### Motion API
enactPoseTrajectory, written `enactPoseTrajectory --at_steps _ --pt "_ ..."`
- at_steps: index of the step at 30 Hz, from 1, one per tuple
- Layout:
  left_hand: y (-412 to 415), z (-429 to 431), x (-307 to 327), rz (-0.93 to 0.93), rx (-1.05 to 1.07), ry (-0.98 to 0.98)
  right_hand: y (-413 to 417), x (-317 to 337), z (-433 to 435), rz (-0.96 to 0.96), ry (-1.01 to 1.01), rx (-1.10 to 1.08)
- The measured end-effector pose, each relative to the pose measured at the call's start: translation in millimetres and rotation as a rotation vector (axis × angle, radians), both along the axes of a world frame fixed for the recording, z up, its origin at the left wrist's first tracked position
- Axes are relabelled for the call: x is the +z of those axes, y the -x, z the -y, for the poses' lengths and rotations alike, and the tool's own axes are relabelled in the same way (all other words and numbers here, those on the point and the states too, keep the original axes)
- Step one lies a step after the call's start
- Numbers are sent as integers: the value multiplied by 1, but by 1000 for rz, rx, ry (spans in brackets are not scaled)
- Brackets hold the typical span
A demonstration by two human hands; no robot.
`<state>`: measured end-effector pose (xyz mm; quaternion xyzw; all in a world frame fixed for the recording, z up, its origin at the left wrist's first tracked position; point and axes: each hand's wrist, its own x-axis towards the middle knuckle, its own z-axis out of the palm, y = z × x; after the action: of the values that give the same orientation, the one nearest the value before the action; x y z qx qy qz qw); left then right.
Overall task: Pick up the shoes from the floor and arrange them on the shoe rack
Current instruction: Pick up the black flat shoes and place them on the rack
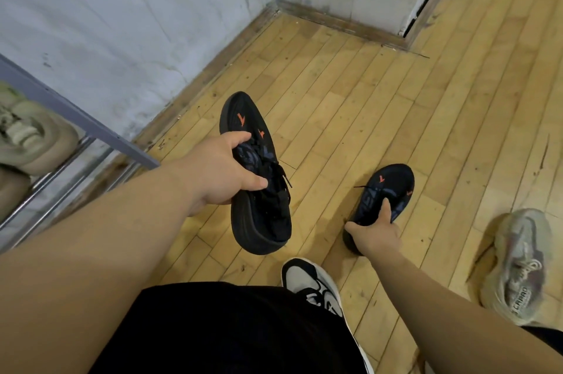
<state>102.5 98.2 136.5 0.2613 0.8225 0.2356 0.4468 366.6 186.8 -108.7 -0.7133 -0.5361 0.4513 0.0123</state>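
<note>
My left hand (224,172) grips a black sneaker with orange marks (253,160) by its middle, holding it in the air above the wooden floor. My right hand (376,229) holds the matching black sneaker (387,191) near its opening, thumb on top; this shoe sits low at the floor. The shoe rack (76,117), grey-framed with metal bars, stands at the left against the wall. A beige sneaker (27,133) rests on its upper shelf.
A worn grey-white sneaker (518,264) lies on the floor at the right. My own foot in a black-and-white shoe (313,285) stands below the hands. A scuffed white wall and skirting board (341,23) close the corner ahead.
</note>
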Motion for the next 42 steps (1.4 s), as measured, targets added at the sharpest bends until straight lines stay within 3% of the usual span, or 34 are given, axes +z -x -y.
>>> enactPoseTrajectory --at_steps 3,5,9,13,16,19,22,26,33,42 --pt "5 5 1 -6 28 -8 0 31 0 -310 15 -158" --pt "7 10 5 -12 52 -12 7 63 2 -507 14 -138" --pt "6 23 25 -83 74 -30 39 150 3 -818 -130 113" --pt "-2 41 60 -114 139 -191 74 242 11 -972 -248 378" --pt "-13 63 97 -104 244 -465 93 295 26 -1022 -311 502" --pt "-30 95 146 -246 308 -694 103 348 49 -1072 -365 624" --pt "-40 141 183 -390 358 -854 111 403 80 -1096 -431 785" --pt "-44 213 227 -420 406 -1023 134 463 135 -1135 -484 991" --pt "-46 343 257 -570 501 -1109 180 511 245 -1213 -404 1380" --pt "-32 424 222 -578 554 -937 191 471 312 -1141 -133 1560"
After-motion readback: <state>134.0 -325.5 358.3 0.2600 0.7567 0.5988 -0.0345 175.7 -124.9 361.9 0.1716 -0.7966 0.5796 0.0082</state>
